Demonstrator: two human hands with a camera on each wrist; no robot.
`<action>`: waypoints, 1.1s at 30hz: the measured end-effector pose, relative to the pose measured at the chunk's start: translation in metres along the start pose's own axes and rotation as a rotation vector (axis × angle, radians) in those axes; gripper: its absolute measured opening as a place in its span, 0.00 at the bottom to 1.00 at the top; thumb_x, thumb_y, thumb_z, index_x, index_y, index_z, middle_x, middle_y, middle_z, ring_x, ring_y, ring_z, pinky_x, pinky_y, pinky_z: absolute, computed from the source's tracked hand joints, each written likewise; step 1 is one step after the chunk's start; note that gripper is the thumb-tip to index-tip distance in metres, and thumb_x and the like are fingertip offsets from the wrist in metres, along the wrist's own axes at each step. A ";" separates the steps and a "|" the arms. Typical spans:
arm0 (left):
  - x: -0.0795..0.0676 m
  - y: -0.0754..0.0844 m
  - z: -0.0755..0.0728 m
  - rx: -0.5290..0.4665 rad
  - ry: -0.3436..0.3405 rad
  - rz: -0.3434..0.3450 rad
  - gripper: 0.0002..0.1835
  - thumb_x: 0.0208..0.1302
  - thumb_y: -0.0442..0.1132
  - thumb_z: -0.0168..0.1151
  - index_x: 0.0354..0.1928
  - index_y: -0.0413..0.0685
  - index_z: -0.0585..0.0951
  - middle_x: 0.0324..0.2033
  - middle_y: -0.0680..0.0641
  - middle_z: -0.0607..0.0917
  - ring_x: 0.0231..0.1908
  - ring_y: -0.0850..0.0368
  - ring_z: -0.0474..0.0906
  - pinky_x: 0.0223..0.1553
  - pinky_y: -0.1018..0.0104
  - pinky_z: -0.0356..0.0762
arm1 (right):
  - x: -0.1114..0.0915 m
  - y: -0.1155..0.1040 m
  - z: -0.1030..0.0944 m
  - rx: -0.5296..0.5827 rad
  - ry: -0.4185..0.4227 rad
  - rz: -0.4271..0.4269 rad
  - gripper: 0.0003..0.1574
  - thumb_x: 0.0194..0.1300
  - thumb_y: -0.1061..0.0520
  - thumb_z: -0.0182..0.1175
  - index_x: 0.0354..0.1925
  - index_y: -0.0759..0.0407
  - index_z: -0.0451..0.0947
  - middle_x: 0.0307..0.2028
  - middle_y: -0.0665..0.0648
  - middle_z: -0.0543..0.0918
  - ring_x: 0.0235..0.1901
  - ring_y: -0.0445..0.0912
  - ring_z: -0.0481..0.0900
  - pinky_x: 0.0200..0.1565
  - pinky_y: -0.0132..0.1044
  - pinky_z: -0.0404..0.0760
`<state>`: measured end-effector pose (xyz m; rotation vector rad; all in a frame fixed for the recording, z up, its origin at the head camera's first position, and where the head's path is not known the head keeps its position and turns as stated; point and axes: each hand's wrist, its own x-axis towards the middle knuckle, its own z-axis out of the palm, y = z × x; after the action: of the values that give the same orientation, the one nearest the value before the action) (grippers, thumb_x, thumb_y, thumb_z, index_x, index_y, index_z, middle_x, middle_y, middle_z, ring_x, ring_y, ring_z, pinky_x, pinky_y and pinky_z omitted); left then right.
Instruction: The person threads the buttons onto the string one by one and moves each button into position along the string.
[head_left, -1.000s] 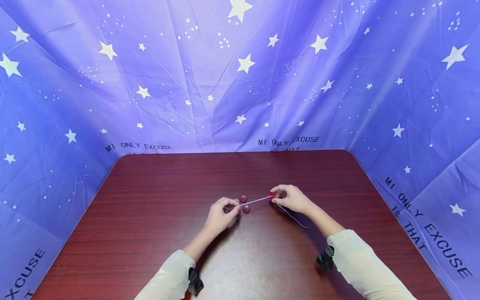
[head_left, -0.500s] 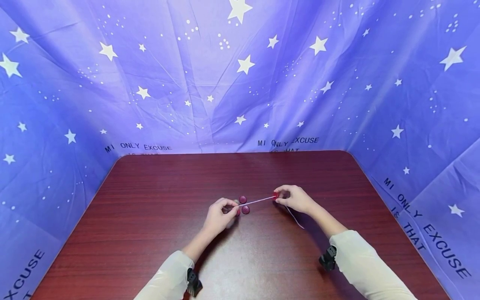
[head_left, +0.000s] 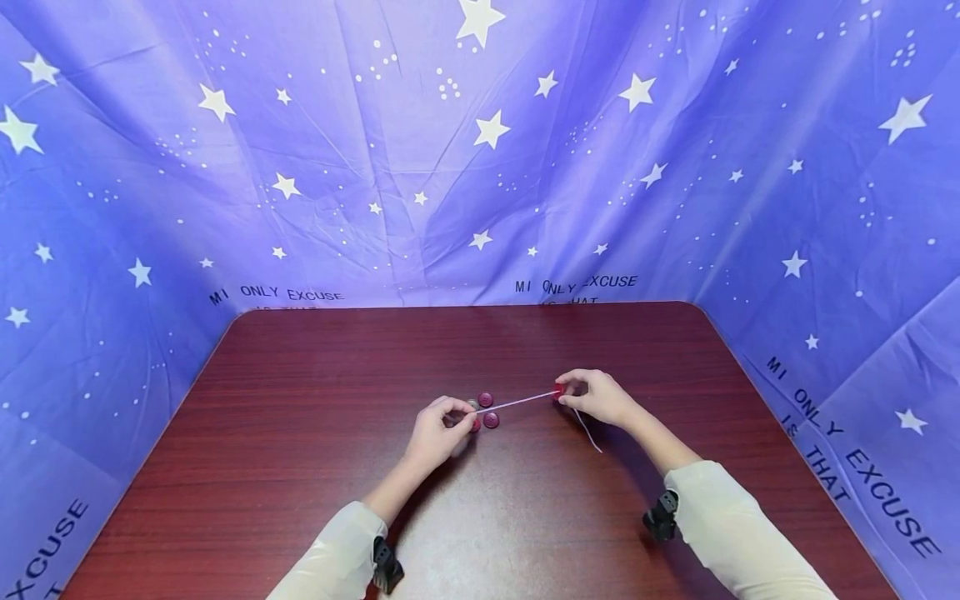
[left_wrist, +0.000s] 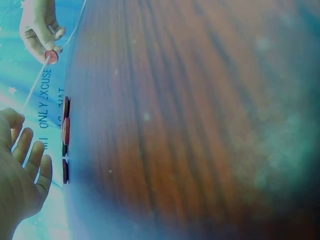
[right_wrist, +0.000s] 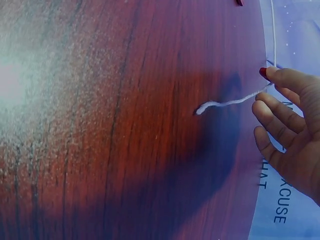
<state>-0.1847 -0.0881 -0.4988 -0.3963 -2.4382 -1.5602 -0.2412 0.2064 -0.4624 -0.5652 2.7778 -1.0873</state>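
One pale string (head_left: 516,402) ran straight between the left hand (head_left: 438,429) and the right hand (head_left: 597,397), above a dark red wood-grain table (head_left: 300,400). The left thumb and forefinger pinched the string; in the left wrist view the remaining fingers were spread apart and slightly bent, with nothing in them. At the other side, the right thumb and a finger pinched a red button (head_left: 558,392) and held it off the tabletop, while the rest of that hand's fingers curved loosely. The string met the red button — whether it passed through a hole was too small to tell — and carried on beyond it as a loose tail (right_wrist: 230,103). Whether the tip of the tail touched the wood could not be told.

Four more buttons lay close together beside the left hand: a far maroon button (head_left: 486,400), a near maroon button (head_left: 491,420), a second red button (head_left: 476,425) and a greyish button (head_left: 473,403), the last two partly hidden by that hand. The string crossed above the group. Black wrist devices (head_left: 387,567) sat at the cuffs of both pale sleeves (head_left: 330,554), and a blue-violet cloth (head_left: 330,133) with white stars and black lettering hung behind the table and along both sides.
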 end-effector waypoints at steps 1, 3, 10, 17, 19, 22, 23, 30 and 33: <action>0.000 0.000 0.000 0.002 -0.001 0.008 0.03 0.56 0.36 0.65 0.31 0.43 0.82 0.31 0.49 0.82 0.29 0.68 0.76 0.33 0.73 0.78 | 0.000 0.000 0.000 0.003 -0.002 0.004 0.18 0.54 0.60 0.65 0.44 0.63 0.79 0.26 0.53 0.82 0.22 0.38 0.72 0.25 0.28 0.70; 0.000 0.000 -0.001 0.006 -0.001 0.015 0.03 0.56 0.34 0.65 0.31 0.43 0.82 0.31 0.49 0.82 0.29 0.67 0.77 0.33 0.72 0.79 | -0.001 0.001 -0.001 0.008 -0.007 0.011 0.18 0.54 0.60 0.65 0.45 0.63 0.79 0.26 0.53 0.82 0.22 0.38 0.72 0.25 0.28 0.71; 0.000 0.000 -0.002 0.015 -0.014 0.000 0.02 0.56 0.33 0.65 0.32 0.44 0.82 0.32 0.49 0.83 0.30 0.65 0.78 0.35 0.73 0.79 | -0.003 0.006 -0.005 0.016 -0.008 0.023 0.18 0.55 0.61 0.65 0.45 0.64 0.78 0.26 0.54 0.82 0.21 0.39 0.73 0.25 0.30 0.73; 0.000 -0.001 -0.001 0.024 -0.014 -0.020 0.02 0.55 0.34 0.66 0.31 0.46 0.82 0.32 0.50 0.83 0.30 0.64 0.78 0.35 0.73 0.78 | -0.005 0.014 -0.009 0.009 -0.005 0.043 0.18 0.56 0.60 0.65 0.46 0.65 0.78 0.26 0.54 0.81 0.20 0.41 0.74 0.25 0.31 0.74; 0.000 -0.001 -0.001 0.026 -0.014 -0.024 0.02 0.55 0.34 0.66 0.31 0.46 0.82 0.32 0.50 0.82 0.30 0.64 0.78 0.35 0.73 0.78 | -0.005 0.017 -0.010 0.001 -0.003 0.046 0.18 0.56 0.60 0.65 0.46 0.64 0.78 0.26 0.54 0.81 0.20 0.40 0.74 0.25 0.30 0.73; 0.000 0.000 -0.001 0.025 -0.015 -0.031 0.03 0.55 0.33 0.66 0.31 0.47 0.82 0.32 0.50 0.82 0.30 0.64 0.77 0.35 0.72 0.78 | -0.006 0.019 -0.011 0.014 -0.006 0.054 0.18 0.56 0.61 0.65 0.46 0.65 0.77 0.25 0.54 0.81 0.19 0.43 0.75 0.24 0.31 0.74; -0.001 0.000 -0.002 0.025 -0.015 -0.034 0.03 0.54 0.33 0.66 0.31 0.47 0.82 0.32 0.50 0.82 0.30 0.64 0.77 0.35 0.72 0.78 | -0.006 0.019 -0.011 0.023 -0.007 0.057 0.19 0.56 0.61 0.64 0.46 0.65 0.77 0.25 0.54 0.81 0.19 0.44 0.75 0.24 0.31 0.74; 0.000 0.000 -0.002 0.033 -0.021 -0.056 0.03 0.54 0.34 0.66 0.31 0.49 0.82 0.32 0.51 0.82 0.30 0.64 0.77 0.35 0.73 0.78 | -0.007 0.022 -0.015 0.020 0.008 0.065 0.19 0.56 0.61 0.64 0.46 0.66 0.77 0.25 0.55 0.82 0.20 0.43 0.75 0.24 0.31 0.74; 0.000 0.000 -0.003 0.030 -0.027 -0.062 0.03 0.54 0.34 0.66 0.30 0.49 0.82 0.31 0.51 0.82 0.30 0.64 0.77 0.35 0.73 0.78 | -0.008 0.023 -0.017 -0.003 0.018 0.066 0.19 0.56 0.61 0.64 0.46 0.66 0.78 0.25 0.54 0.82 0.19 0.40 0.73 0.25 0.30 0.73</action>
<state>-0.1850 -0.0907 -0.4976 -0.3424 -2.5141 -1.5503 -0.2446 0.2353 -0.4656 -0.4633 2.7923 -1.0807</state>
